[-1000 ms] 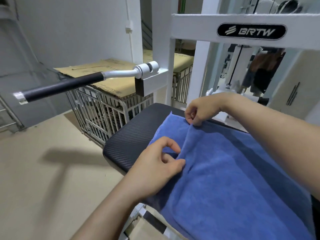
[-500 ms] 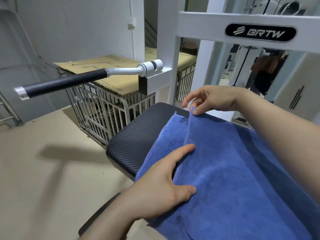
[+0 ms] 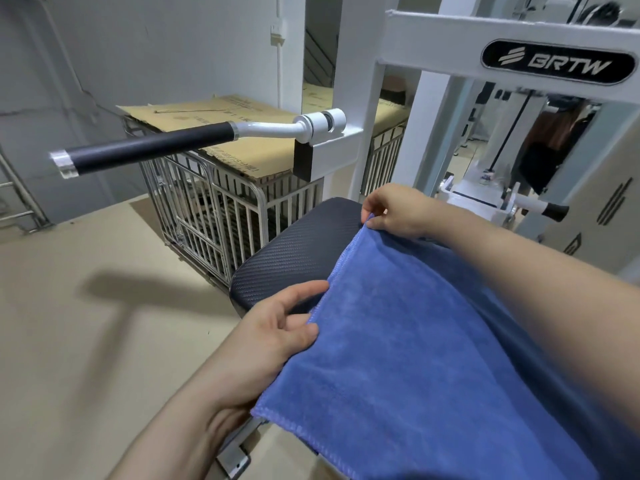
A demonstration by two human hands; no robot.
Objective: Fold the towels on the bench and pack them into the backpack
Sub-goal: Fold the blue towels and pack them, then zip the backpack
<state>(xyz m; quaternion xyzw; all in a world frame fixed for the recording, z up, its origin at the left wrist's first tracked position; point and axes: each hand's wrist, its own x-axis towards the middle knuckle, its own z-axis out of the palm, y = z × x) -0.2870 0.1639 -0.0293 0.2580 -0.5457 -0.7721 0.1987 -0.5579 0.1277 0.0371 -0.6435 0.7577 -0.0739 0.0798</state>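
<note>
Right hand is pinching the far corner of the blue microfibre towel between thumb and curled fingers, upper centre of frame. Left hand is gripping the towel's left hem lower down, thumb lying on top, fairly straight fingers reaching under the edge.

Towel is lying across the black textured padded bench, centre to lower right, near edge overhanging.

Judgement: a fold is being squared up. Both hands should be pulling the hem taut and matching corners before pressing any crease; soft pile is likely creeping otherwise.

Left of the bench, a steel barred cage is carrying a flat cardboard sheet. A black-gripped white lever handle is jutting out at upper left, and a white machine frame is crowding the far side, both probably limiting lifting room. Backpack is not showing.
</note>
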